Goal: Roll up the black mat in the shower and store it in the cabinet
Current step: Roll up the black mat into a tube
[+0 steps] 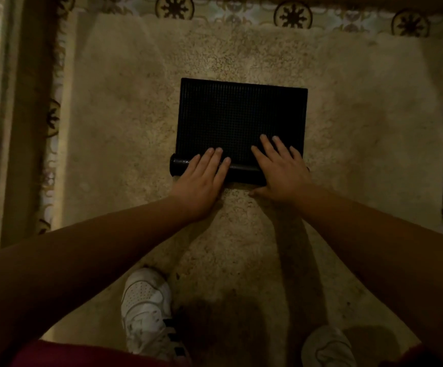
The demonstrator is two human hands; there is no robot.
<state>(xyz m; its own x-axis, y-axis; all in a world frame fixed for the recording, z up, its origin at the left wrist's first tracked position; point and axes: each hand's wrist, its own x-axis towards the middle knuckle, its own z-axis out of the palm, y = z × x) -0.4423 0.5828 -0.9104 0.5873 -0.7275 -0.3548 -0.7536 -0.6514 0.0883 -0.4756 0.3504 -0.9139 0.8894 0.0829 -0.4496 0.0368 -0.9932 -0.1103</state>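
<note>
Black mat point(241, 115), gridded rubber, near edge rolled under flat hands point(241, 176)

Head camera looks straight down, close

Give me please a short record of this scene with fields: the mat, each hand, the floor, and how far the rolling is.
mat: black mat, lying on the rug, near edge rolled into a thin tube
left hand: flat, palm down on the rolled part
right hand: flat, palm down on the rolled part, fingers reaching onto the flat part
floor: beige rug over patterned tiles
progress: only begun, most of the mat lies flat
cabinet: not in view
</note>
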